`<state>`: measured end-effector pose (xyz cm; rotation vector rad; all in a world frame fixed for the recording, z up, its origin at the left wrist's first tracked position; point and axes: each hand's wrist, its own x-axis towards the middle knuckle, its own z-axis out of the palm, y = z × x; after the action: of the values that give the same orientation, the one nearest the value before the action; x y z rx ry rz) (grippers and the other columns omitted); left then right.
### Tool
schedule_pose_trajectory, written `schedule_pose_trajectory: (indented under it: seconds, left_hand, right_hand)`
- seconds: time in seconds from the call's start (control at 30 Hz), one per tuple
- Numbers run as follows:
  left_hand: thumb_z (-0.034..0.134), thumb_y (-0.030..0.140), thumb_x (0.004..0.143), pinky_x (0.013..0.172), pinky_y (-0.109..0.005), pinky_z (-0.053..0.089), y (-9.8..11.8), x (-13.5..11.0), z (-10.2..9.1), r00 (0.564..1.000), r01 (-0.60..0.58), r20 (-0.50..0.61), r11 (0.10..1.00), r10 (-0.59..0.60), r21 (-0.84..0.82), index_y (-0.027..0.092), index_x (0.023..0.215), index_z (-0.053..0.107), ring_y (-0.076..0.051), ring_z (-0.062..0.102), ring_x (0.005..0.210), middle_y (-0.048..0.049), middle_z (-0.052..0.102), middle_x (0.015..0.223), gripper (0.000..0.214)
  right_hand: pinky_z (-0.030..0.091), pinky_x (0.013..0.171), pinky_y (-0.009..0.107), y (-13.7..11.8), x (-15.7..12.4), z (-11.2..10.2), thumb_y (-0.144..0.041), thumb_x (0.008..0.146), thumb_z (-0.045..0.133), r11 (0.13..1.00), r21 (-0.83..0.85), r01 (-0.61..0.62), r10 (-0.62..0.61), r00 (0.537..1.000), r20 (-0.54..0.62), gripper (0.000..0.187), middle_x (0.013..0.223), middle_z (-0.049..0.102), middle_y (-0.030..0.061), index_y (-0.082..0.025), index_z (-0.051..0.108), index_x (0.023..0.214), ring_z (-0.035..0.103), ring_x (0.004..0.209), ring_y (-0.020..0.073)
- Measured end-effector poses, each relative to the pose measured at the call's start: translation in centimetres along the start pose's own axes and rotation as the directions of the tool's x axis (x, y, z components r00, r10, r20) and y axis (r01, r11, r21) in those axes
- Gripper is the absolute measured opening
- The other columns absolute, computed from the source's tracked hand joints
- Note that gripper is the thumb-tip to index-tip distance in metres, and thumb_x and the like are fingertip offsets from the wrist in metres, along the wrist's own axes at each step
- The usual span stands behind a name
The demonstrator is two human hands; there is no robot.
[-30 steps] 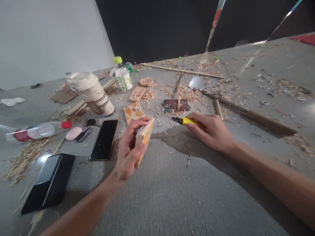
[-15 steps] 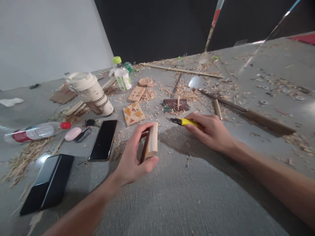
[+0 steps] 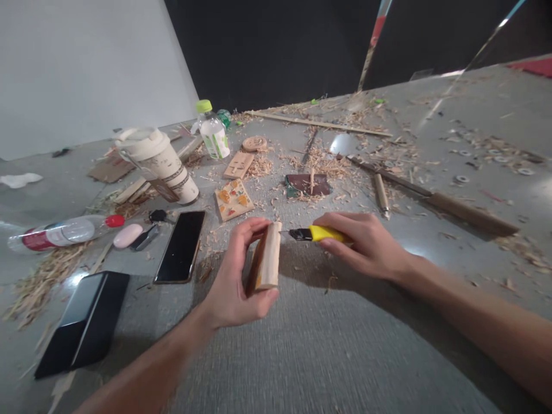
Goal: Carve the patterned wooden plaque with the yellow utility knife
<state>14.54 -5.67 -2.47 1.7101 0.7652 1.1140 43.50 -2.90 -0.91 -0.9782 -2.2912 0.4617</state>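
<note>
My left hand [image 3: 241,282] is closed around a small wooden block [image 3: 269,256], held on edge with its pale side facing right. In my right hand [image 3: 366,244] is a yellow and black utility knife [image 3: 323,233], its blade pointing left toward the block's upper right edge. Whether the blade tip touches the wood I cannot tell. Beyond the block lies a thin wooden piece [image 3: 234,199] with orange and red painted patches. A dark red and green pad [image 3: 309,184] with a wood stick on it rests farther back.
A phone [image 3: 180,247], a black case [image 3: 81,325], a plastic bottle [image 3: 64,231] and a tilted cup [image 3: 159,164] lie or stand to the left. A capped bottle [image 3: 214,135] stands behind. On the right are a long-handled tool [image 3: 466,213], a short wooden rod [image 3: 382,195] and scattered shavings.
The knife has moved down and slightly left, bringing its blade close to the block. My left hand has lowered and turned the block slightly, showing more of its pale side.
</note>
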Motion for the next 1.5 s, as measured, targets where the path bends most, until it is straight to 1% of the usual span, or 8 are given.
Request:
schedule_pose_trajectory:
  seconds: [0.23,0.43,0.6,0.8,1.1,1.33,1.43,1.5]
  left_hand:
    - [0.070,0.025,0.082,0.133,-0.060,0.032,0.1,0.2,0.2,1.000,0.021,0.016,0.994,-0.019,-0.103,0.030,0.152,0.047,-0.035,0.041,0.160,-0.0081,0.045,0.173,0.074]
    - [0.066,0.030,0.087,0.132,-0.059,0.037,0.5,0.0,0.8,0.998,0.034,-0.050,0.999,-0.035,-0.024,0.029,0.156,0.050,-0.037,0.044,0.159,-0.0065,0.049,0.171,0.070]
    - [0.078,0.026,0.080,0.120,-0.052,0.053,0.9,0.3,2.0,0.981,0.033,-0.192,0.989,-0.005,0.146,0.027,0.150,0.059,-0.033,0.065,0.139,-0.0068,0.068,0.152,0.072]
    - [0.087,0.033,0.085,0.108,-0.040,0.062,0.9,0.4,2.6,0.928,0.132,-0.363,0.986,-0.085,0.106,0.022,0.139,0.072,-0.027,0.076,0.121,-0.0084,0.078,0.137,0.057]
    - [0.082,0.036,0.094,0.089,-0.032,0.063,1.7,0.3,2.3,0.948,0.060,-0.316,0.971,0.016,0.229,0.024,0.130,0.077,-0.019,0.075,0.098,-0.0049,0.081,0.111,0.038]
    - [0.079,0.037,0.097,0.100,-0.038,0.061,0.9,0.3,2.3,0.949,0.081,-0.314,0.975,-0.013,0.206,0.026,0.133,0.074,-0.022,0.075,0.110,-0.0065,0.079,0.122,0.039]
    - [0.083,0.054,0.090,0.113,-0.045,0.056,1.0,0.5,1.4,0.970,0.111,-0.225,0.990,-0.088,0.089,0.025,0.141,0.069,-0.028,0.070,0.128,-0.0096,0.074,0.138,0.060]
    - [0.087,0.072,0.077,0.124,-0.049,0.047,1.5,0.8,0.3,0.985,0.145,-0.079,0.987,-0.151,-0.066,0.027,0.151,0.060,-0.035,0.059,0.146,-0.0104,0.064,0.155,0.090]
  right_hand:
    - [0.039,0.057,0.031,-2.1,-0.1,0.5,-0.041,0.110,0.054,0.999,-0.037,-0.022,0.021,1.000,-0.015,0.022,0.075,0.059,-0.0001,-0.023,0.058,0.098,0.055,0.062,0.0149]
    - [0.033,0.050,0.029,-4.1,-0.3,1.3,-0.044,0.110,0.057,0.997,-0.059,-0.050,0.047,0.997,-0.058,0.026,0.067,0.053,-0.0039,-0.024,0.053,0.094,0.044,0.052,0.0116]
    - [0.031,0.050,0.028,-5.2,-0.2,1.9,-0.047,0.111,0.055,0.993,-0.065,-0.097,0.093,0.994,-0.065,0.031,0.067,0.053,-0.0043,-0.023,0.050,0.091,0.042,0.051,0.0101]
    - [0.031,0.054,0.028,-6.3,-0.5,2.8,-0.045,0.112,0.051,0.995,-0.081,-0.064,0.062,0.998,-0.021,0.030,0.071,0.053,-0.0037,-0.024,0.047,0.092,0.048,0.058,0.0112]
    - [0.030,0.055,0.031,-6.7,-0.4,2.7,-0.040,0.112,0.049,0.994,-0.098,-0.051,0.049,0.998,-0.026,0.026,0.070,0.049,-0.0047,-0.023,0.046,0.091,0.046,0.057,0.0113]
    - [0.029,0.053,0.032,-6.4,-0.3,2.3,-0.040,0.112,0.050,0.989,-0.129,-0.079,0.074,0.996,-0.045,0.027,0.068,0.051,-0.0042,-0.021,0.053,0.093,0.048,0.055,0.0116]
    - [0.030,0.054,0.031,-5.9,-0.2,1.9,-0.040,0.112,0.050,0.988,-0.134,-0.080,0.074,0.996,-0.045,0.027,0.069,0.052,-0.0036,-0.021,0.054,0.093,0.049,0.055,0.0117]
    - [0.029,0.054,0.031,-5.7,-0.2,1.7,-0.041,0.113,0.049,0.989,-0.115,-0.090,0.087,0.996,-0.031,0.029,0.069,0.051,-0.0036,-0.022,0.052,0.091,0.048,0.055,0.0113]
